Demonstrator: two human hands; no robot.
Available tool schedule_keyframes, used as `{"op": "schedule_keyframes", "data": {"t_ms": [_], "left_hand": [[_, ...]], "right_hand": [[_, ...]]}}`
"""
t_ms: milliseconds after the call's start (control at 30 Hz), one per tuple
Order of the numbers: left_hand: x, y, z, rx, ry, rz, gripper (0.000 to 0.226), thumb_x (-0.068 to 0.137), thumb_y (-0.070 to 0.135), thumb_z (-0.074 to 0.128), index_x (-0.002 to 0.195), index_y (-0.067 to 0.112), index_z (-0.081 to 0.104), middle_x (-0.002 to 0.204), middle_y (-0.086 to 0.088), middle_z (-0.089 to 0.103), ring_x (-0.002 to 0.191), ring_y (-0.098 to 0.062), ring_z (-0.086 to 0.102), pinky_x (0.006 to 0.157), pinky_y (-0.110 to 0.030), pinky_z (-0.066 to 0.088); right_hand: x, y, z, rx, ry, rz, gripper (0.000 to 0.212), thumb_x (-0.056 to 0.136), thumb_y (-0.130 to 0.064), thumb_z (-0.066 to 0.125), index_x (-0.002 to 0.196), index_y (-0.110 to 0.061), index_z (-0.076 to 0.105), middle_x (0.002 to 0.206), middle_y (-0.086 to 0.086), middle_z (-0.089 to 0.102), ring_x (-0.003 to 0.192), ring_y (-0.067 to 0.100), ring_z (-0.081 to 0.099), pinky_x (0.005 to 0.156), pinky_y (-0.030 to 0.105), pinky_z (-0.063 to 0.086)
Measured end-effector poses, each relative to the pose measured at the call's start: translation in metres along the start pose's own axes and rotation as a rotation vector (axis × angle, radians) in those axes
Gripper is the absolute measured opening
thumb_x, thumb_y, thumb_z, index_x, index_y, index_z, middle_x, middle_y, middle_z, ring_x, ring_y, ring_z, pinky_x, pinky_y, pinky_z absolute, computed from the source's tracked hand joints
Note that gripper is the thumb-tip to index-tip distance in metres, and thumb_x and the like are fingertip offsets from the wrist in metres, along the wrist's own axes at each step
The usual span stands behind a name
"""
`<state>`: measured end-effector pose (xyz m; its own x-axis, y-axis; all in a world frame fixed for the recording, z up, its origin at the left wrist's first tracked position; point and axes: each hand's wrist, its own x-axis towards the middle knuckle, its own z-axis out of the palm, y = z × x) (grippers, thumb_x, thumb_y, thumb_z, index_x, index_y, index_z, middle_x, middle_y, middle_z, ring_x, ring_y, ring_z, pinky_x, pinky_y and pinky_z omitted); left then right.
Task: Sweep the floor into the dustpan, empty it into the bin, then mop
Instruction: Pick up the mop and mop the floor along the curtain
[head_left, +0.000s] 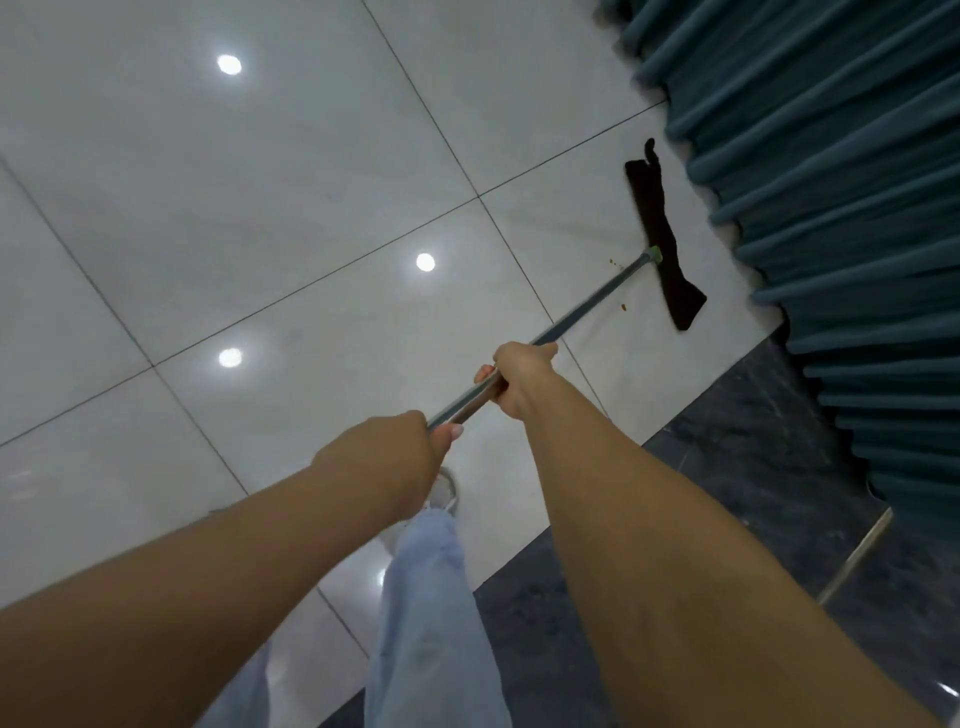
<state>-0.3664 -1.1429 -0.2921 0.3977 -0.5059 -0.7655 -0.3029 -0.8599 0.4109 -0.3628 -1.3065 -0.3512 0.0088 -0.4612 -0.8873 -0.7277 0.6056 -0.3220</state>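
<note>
A long metal pole (587, 306) runs from my hands out to a flat dark head (662, 236) lying on the white tiled floor (260, 208) near the curtain. My left hand (395, 447) grips the near end of the pole. Further along the pole, my right hand (519, 376) grips it as well. A few small brown specks (623, 307) lie on the tile just beside the head. No dustpan or bin is in view.
Teal pleated curtains (831, 208) hang along the right side, close to the dark head. A dark stone strip (701, 493) borders the white tiles at lower right, with a metal rail (857, 561) on it. My leg in light jeans and a white shoe (447, 491) are below my hands.
</note>
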Motion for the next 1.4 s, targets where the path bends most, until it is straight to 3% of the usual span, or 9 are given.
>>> {"op": "schedule_keyframes", "data": {"t_ms": [100,333,400,533,667,767,867,1067,1400], "left_hand": [[-0.023,-0.051,-0.022,0.071,0.047,0.011,0.033,0.101,0.046,0.018,0.096,0.021,0.04,0.07,0.002,0.038,0.065,-0.013,0.045,0.066,-0.027,0.043],[-0.071,-0.146,-0.062,0.085,-0.044,-0.088,0.05,0.096,0.057,0.02,0.071,0.018,0.04,0.07,0.0,0.047,0.063,-0.014,0.046,0.057,-0.026,0.034],[-0.076,-0.151,-0.065,0.094,-0.049,-0.083,0.05,0.096,0.057,0.02,0.071,0.018,0.039,0.07,0.0,0.046,0.065,-0.016,0.046,0.059,-0.027,0.035],[-0.077,-0.136,-0.064,0.122,-0.083,-0.056,0.048,0.099,0.051,0.017,0.082,0.013,0.042,0.071,0.002,0.041,0.067,-0.015,0.045,0.06,-0.024,0.035],[-0.067,-0.112,-0.049,0.096,-0.054,-0.059,0.045,0.099,0.052,0.018,0.074,0.018,0.036,0.07,0.003,0.04,0.061,-0.01,0.041,0.054,-0.02,0.032],[-0.047,-0.081,-0.033,0.062,-0.05,-0.063,0.046,0.099,0.051,0.019,0.089,0.014,0.045,0.071,0.003,0.04,0.069,-0.015,0.047,0.066,-0.023,0.039],[-0.024,-0.038,-0.022,-0.028,-0.089,-0.086,0.048,0.096,0.057,0.018,0.073,0.019,0.038,0.072,0.0,0.047,0.07,-0.019,0.053,0.067,-0.026,0.044],[0.004,0.035,-0.003,-0.17,-0.149,-0.093,0.048,0.098,0.054,0.019,0.078,0.017,0.041,0.069,0.0,0.047,0.051,-0.009,0.044,0.042,-0.018,0.031],[-0.024,-0.02,0.011,-0.093,-0.074,-0.08,0.051,0.095,0.057,0.02,0.07,0.018,0.041,0.067,0.0,0.049,0.057,-0.011,0.046,0.051,-0.019,0.034]], "right_hand": [[-0.031,0.02,0.05,0.067,-0.042,-0.016,0.069,0.097,-0.002,0.036,0.151,-0.032,0.003,0.082,0.012,0.048,0.053,0.014,0.049,0.054,0.023,0.05],[-0.093,0.053,0.136,0.152,-0.101,0.007,0.07,0.098,-0.006,0.033,0.152,-0.03,-0.004,0.075,0.01,0.047,0.053,0.017,0.053,0.07,0.026,0.055],[-0.099,0.055,0.141,0.154,-0.102,0.007,0.069,0.097,-0.004,0.033,0.152,-0.029,-0.002,0.076,0.011,0.047,0.053,0.017,0.053,0.065,0.026,0.055],[-0.097,0.052,0.13,0.132,-0.108,0.014,0.071,0.097,-0.004,0.031,0.152,-0.031,-0.005,0.077,0.012,0.047,0.053,0.017,0.052,0.06,0.025,0.053],[-0.079,0.045,0.105,0.095,-0.133,0.012,0.076,0.097,-0.001,0.03,0.151,-0.033,-0.014,0.081,0.012,0.048,0.056,0.017,0.053,0.061,0.026,0.053],[-0.055,0.032,0.076,0.061,-0.13,0.007,0.078,0.096,-0.001,0.03,0.151,-0.033,-0.015,0.084,0.011,0.048,0.059,0.017,0.054,0.065,0.027,0.053],[-0.028,0.011,0.038,0.021,-0.102,0.001,0.077,0.098,-0.001,0.032,0.151,-0.032,-0.013,0.085,0.011,0.047,0.063,0.017,0.055,0.066,0.028,0.053],[0.009,-0.014,-0.024,-0.091,-0.054,0.0,0.071,0.098,-0.001,0.034,0.152,-0.029,-0.002,0.084,0.014,0.051,0.06,0.017,0.055,0.066,0.03,0.057],[-0.026,0.023,0.004,-0.074,-0.117,0.001,0.076,0.1,-0.004,0.032,0.151,-0.03,-0.018,0.075,0.006,0.044,0.061,0.015,0.058,0.085,0.033,0.057]]}}
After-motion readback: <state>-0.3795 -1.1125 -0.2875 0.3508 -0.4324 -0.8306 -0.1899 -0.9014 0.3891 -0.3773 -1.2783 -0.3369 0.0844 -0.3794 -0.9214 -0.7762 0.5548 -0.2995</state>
